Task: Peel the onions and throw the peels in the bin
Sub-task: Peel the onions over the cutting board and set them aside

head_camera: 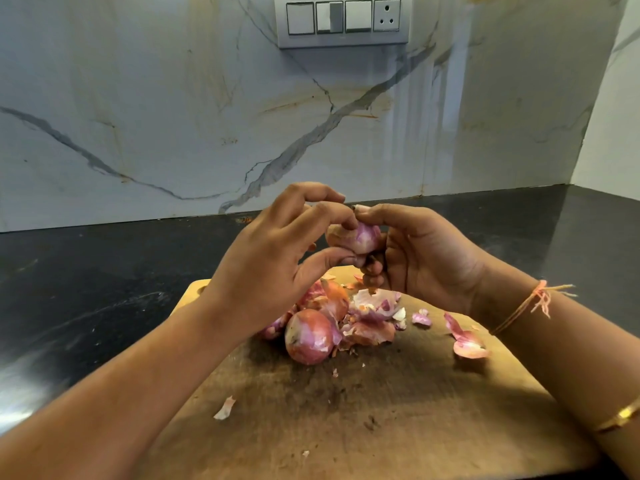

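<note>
Head view: a partly peeled onion (360,239) is held in the air above the far end of the chopping board (381,427), between both hands. It is gripped by the right hand (422,258), whose fingers (372,280) are curled round its right side and underside, with the thumb laid over its top. The same onion is pinched by the left hand (277,251): the thumb is pressed against its lower left side and a fingertip is set on its top, while the remaining fingers are raised and spread apart.

On the far half of the board, directly beneath the hands, a second onion (308,337) with some skin left on it is seen, and a third onion (334,296) lies just behind it, partly hidden by the left wrist. A heap of loose peels (370,317) is piled against these onions on the board's middle. A curled peel (467,341) lies near the board's right edge, and a small scrap (225,408) lies at its left edge.

The board is carried by a dark tabletop (86,271). Behind the board a marble wall (173,116) rises, with a switch panel (343,20) mounted high above the board. An orange thread (530,303) and a gold bangle (620,417) are worn on the right forearm.
</note>
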Action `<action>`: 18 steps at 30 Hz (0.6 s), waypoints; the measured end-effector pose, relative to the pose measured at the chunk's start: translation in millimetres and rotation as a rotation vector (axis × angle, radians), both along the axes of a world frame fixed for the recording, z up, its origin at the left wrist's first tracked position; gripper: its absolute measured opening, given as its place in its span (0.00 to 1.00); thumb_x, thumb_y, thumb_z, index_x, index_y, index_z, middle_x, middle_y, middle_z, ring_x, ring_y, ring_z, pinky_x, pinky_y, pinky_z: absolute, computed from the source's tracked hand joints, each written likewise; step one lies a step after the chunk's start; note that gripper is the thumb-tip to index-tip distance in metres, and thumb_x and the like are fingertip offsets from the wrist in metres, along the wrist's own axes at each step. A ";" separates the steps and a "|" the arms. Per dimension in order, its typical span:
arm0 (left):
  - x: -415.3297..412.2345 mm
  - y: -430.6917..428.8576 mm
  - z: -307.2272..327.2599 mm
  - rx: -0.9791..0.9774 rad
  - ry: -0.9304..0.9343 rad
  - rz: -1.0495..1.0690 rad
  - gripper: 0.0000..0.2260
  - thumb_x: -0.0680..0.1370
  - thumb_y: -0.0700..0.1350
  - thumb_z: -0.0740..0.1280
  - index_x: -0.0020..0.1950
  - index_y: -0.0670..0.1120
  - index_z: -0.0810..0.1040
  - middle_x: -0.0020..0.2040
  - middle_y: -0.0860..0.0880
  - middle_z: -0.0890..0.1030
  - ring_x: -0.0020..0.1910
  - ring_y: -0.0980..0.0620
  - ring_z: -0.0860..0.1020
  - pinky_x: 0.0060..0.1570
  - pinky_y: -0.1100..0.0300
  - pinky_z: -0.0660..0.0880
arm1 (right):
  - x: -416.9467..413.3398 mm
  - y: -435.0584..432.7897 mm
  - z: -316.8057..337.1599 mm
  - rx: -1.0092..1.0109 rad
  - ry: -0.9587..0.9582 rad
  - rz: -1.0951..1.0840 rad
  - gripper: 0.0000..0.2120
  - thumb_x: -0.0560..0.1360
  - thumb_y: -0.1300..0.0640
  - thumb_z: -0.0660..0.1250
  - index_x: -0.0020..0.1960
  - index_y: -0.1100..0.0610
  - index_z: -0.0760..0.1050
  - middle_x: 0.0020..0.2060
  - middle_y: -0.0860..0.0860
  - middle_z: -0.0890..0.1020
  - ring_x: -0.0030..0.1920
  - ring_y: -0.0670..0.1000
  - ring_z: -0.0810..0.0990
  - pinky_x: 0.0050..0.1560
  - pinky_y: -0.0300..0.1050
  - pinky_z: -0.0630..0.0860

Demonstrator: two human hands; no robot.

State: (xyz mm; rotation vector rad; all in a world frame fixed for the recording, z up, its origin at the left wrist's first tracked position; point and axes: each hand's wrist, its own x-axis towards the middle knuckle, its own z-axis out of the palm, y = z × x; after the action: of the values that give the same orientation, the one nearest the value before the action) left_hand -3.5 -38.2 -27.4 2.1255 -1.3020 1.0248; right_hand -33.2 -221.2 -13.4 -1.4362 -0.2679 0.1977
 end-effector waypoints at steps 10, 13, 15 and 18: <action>1.9 0.5 -2.3 0.033 0.017 0.017 0.11 0.76 0.55 0.62 0.54 0.52 0.69 0.62 0.52 0.70 0.54 0.56 0.74 0.44 0.53 0.80 | 1.9 -0.8 -2.9 -0.068 -0.052 -0.025 0.12 0.78 0.52 0.60 0.56 0.59 0.72 0.36 0.54 0.74 0.30 0.46 0.69 0.33 0.38 0.69; 2.3 1.2 -2.2 0.031 0.021 0.013 0.10 0.76 0.55 0.62 0.54 0.52 0.70 0.62 0.54 0.69 0.54 0.56 0.74 0.43 0.54 0.80 | 2.1 -0.3 -2.9 -0.075 -0.065 -0.038 0.11 0.78 0.52 0.61 0.55 0.59 0.71 0.36 0.54 0.75 0.30 0.46 0.69 0.33 0.39 0.69; 2.9 1.4 -2.5 0.022 0.027 0.005 0.10 0.76 0.55 0.62 0.52 0.50 0.72 0.62 0.53 0.69 0.54 0.56 0.75 0.44 0.53 0.80 | 2.0 0.2 -2.3 -0.063 -0.065 -0.051 0.11 0.78 0.52 0.62 0.55 0.59 0.71 0.36 0.54 0.75 0.30 0.46 0.70 0.34 0.39 0.70; 4.5 2.1 -3.3 -0.028 0.044 -0.010 0.08 0.76 0.51 0.64 0.49 0.46 0.75 0.62 0.53 0.70 0.53 0.55 0.75 0.43 0.51 0.79 | 2.1 -0.3 -0.8 0.004 -0.032 -0.051 0.15 0.78 0.52 0.61 0.58 0.61 0.73 0.34 0.54 0.75 0.29 0.47 0.70 0.35 0.40 0.70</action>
State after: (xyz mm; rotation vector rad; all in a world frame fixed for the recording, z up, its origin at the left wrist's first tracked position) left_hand 1.1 -36.1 -30.7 2.1069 -1.2696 0.9808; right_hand -31.1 -221.5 -14.2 -1.4419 -0.2577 0.1327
